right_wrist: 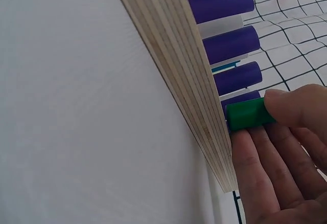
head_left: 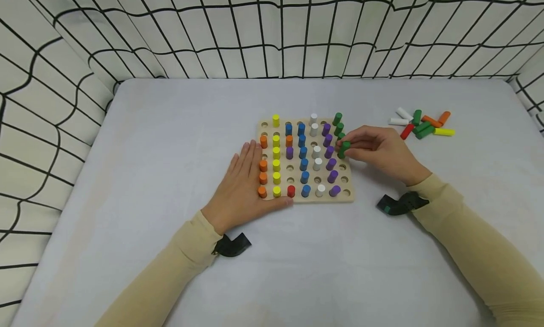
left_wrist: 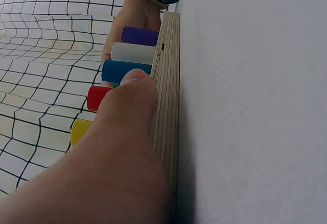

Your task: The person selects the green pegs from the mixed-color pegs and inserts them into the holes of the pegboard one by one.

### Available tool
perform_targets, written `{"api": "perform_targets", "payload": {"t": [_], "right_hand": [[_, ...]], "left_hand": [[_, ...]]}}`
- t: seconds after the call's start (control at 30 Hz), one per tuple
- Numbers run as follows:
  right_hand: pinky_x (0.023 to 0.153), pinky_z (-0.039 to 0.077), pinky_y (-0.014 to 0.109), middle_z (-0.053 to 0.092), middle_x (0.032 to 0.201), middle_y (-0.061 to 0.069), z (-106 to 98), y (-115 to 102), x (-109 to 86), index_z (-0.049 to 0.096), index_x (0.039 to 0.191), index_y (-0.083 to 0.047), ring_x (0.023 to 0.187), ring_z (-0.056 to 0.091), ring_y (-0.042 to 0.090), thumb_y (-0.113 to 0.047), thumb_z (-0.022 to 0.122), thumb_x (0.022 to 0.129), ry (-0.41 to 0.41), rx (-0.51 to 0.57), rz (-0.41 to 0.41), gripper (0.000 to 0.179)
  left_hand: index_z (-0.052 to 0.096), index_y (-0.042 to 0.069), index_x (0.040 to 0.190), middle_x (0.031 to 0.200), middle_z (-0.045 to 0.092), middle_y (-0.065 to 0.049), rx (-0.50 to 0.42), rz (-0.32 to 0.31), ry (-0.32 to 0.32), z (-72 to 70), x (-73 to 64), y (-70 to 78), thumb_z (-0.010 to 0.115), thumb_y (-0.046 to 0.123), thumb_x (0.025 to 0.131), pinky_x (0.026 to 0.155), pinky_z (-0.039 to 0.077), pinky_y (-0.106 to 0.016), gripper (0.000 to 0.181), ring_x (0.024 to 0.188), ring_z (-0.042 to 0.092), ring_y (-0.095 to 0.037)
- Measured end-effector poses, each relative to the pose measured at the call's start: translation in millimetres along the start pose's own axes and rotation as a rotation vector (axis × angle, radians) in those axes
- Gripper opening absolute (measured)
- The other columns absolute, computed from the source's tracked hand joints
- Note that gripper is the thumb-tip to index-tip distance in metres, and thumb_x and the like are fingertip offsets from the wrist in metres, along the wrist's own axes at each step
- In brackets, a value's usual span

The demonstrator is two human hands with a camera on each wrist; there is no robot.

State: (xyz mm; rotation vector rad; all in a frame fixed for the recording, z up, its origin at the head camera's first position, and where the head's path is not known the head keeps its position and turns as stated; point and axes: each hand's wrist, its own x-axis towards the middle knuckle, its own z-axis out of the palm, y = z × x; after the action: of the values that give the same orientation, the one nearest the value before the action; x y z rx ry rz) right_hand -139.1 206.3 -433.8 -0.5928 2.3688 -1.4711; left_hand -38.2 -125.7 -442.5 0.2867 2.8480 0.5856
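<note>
Beige sleeves [head_left: 167, 265] angle in over the front of the tabletop [head_left: 306, 270]. Midway across sits the pegboard [head_left: 325, 199], with wide room to its left and front. Flat and outstretched, the left hand [head_left: 240, 190] lines its left edge, thumb along the front edge. At the right edge, the right hand [head_left: 384, 152] pinches a green peg [head_left: 344, 149] between thumb and fingers; loose pegs [head_left: 422, 127] lie beyond, well apart from the board.

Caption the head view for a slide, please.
Right hand pinches a green peg at the board; left hand touches its edge.
</note>
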Motion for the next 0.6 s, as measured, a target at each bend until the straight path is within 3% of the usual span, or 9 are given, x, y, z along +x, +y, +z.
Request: {"api": "perform_targets", "payload": {"t": [0.27,0.6], "right_hand": [[0.091,0.057,0.011,0.077,0.120,0.001,2.6,-4.2,-1.2,0.070,0.125,-0.007,0.104,0.073,-0.003,-0.011,0.074,0.096,0.028,-0.016,0.002,0.030],[0.090,0.057,0.010,0.076,0.121,0.005,4.2,-3.4,-2.4,0.072,0.123,-0.009,0.102,0.072,-0.003,-0.013,0.074,0.096,0.049,-0.059,0.015,0.028]], "left_hand": [[-0.004,0.011,0.167,0.177,-0.008,-0.006,-0.003,-0.005,0.000,0.0,0.8,-0.9,0.062,0.085,0.079,0.136,0.002,-0.052,0.132,0.166,-0.008,-0.026],[-0.003,0.011,0.167,0.177,-0.007,-0.007,-0.008,-0.001,0.003,-0.2,1.2,0.0,0.063,0.084,0.079,0.136,0.002,-0.052,0.132,0.166,-0.006,-0.027]]}}
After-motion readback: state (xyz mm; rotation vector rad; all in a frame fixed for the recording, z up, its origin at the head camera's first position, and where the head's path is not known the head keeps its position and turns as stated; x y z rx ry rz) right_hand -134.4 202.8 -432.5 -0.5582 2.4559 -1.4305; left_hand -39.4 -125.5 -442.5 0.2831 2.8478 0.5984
